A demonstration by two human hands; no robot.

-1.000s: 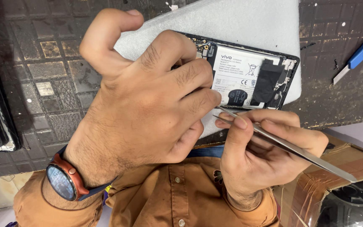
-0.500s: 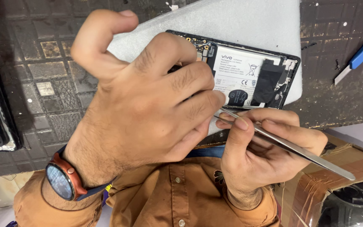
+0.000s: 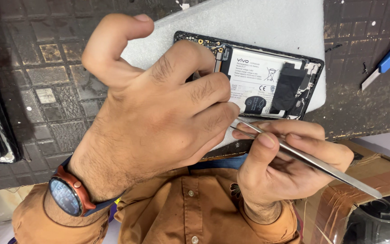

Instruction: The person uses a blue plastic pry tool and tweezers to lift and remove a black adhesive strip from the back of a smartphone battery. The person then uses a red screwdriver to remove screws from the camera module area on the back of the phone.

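While we look down from the head camera, our left hand (image 3: pixel 159 122) presses flat over the near end of the opened phone (image 3: pixel 267 81), its grip spread on the frame with the thumb lifted clear. The phone lies on a white foam pad (image 3: pixel 258 22) on the dark worktop (image 3: pixel 37 90). Just below the phone, our right hand (image 3: pixel 285 167) pinches steel tweezers (image 3: pixel 312 160), tips at its lower edge. We judge it light, stiff, fragile inside: hold the rim, not the battery (image 3: pixel 258 79).
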